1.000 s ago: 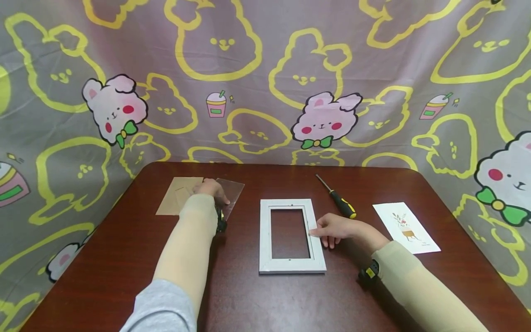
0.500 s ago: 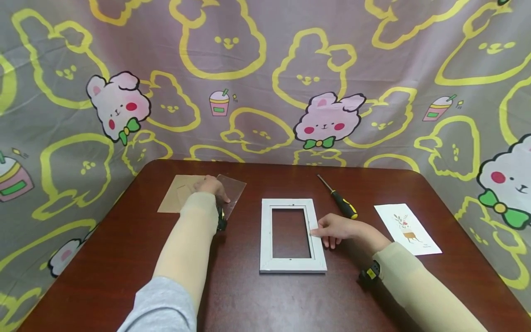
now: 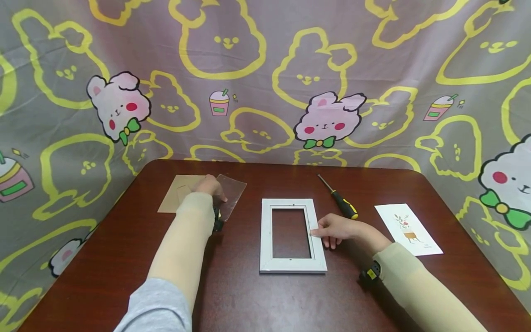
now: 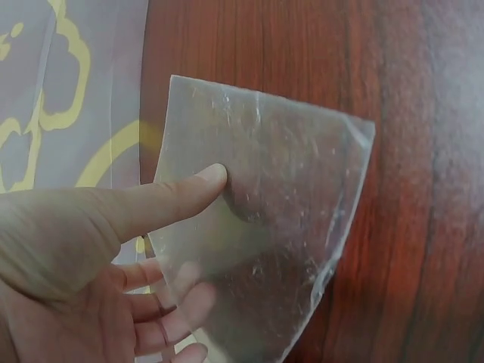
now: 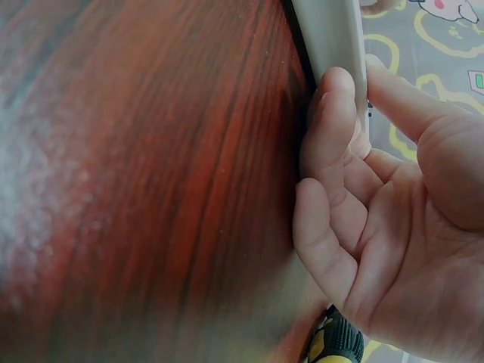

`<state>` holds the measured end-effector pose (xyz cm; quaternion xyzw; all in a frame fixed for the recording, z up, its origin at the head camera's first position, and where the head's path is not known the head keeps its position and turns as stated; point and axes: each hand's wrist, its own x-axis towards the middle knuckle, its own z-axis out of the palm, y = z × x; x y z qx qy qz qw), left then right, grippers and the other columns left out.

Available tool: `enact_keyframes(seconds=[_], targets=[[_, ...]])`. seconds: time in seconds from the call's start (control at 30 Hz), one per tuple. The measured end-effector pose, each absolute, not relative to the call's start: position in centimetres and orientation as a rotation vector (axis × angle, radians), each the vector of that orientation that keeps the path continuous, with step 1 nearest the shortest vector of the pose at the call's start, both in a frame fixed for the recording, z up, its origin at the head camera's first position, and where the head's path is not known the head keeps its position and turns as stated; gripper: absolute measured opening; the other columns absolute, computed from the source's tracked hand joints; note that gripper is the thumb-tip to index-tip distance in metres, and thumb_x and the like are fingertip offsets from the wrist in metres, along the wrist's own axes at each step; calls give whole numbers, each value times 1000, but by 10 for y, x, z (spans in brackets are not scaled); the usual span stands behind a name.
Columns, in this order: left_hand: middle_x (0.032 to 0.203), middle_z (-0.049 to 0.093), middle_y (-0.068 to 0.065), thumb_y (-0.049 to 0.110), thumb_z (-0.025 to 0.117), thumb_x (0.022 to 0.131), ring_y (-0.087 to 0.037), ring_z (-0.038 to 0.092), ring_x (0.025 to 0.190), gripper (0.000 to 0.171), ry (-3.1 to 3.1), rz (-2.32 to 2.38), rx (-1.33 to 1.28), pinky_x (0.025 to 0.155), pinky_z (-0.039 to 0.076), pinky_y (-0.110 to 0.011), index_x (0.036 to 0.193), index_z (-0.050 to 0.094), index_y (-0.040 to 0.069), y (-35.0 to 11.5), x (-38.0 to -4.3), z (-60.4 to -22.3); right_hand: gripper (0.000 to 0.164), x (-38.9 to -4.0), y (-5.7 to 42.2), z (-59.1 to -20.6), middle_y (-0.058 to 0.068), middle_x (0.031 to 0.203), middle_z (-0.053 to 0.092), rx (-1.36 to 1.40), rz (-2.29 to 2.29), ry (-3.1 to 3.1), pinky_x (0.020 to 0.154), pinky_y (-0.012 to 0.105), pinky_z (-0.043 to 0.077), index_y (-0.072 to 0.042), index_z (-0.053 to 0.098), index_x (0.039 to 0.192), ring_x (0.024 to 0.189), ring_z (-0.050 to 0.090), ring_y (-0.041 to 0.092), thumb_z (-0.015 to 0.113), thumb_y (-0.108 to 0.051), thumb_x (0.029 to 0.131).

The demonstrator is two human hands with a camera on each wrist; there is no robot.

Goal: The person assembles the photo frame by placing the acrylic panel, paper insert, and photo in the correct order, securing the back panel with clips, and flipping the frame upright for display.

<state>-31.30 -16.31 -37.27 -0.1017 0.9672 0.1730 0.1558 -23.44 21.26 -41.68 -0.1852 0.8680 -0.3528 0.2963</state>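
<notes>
At the far left of the table, my left hand (image 3: 209,187) pinches a clear plastic sheet (image 4: 295,166). The thumb lies on top of it, and fingers show through from beneath in the left wrist view. Partly under that hand in the head view is a tan backing board (image 3: 169,199). My right hand (image 3: 339,227) grips the right side of a white picture frame (image 3: 265,240), thumb on its upper face and fingers curled at the outer edge. The frame lies in the middle of the table, its opening showing the wood. A strip of it (image 5: 333,38) shows in the right wrist view.
A screwdriver (image 3: 342,203) with a black and yellow handle lies behind the right hand. To the right is a white card (image 3: 408,230) with a printed plant picture. A patterned curtain (image 3: 257,55) hangs along the back and sides of the dark red table (image 3: 249,304).
The left forearm and wrist have shifted slightly left, with the hand still at the plastic sheet. The right hand and the frame stay put. The head view has shifted a little.
</notes>
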Motion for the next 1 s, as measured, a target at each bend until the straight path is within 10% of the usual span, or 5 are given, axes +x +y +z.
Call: enact_keyframes(seconds=[0.7, 1.0], targets=[[75, 71, -11, 6, 62, 86, -21, 69, 71, 12, 2708, 751, -65, 56, 46, -30, 86, 70, -3, -201, -331, -381, 38, -235, 215, -417, 3, 56, 60, -505, -951, 2306, 45, 24, 39, -4, 56, 70, 46, 56, 12, 59, -29, 98], [82, 70, -11, -1, 55, 93, -13, 66, 64, 21, 2581, 1048, -61, 55, 44, -28, 110, 63, -11, -210, -327, -380, 37, -236, 215, -418, 3, 57, 61, -532, -962, 2297, 45, 25, 41, -4, 57, 71, 47, 56, 12, 59, -30, 98]])
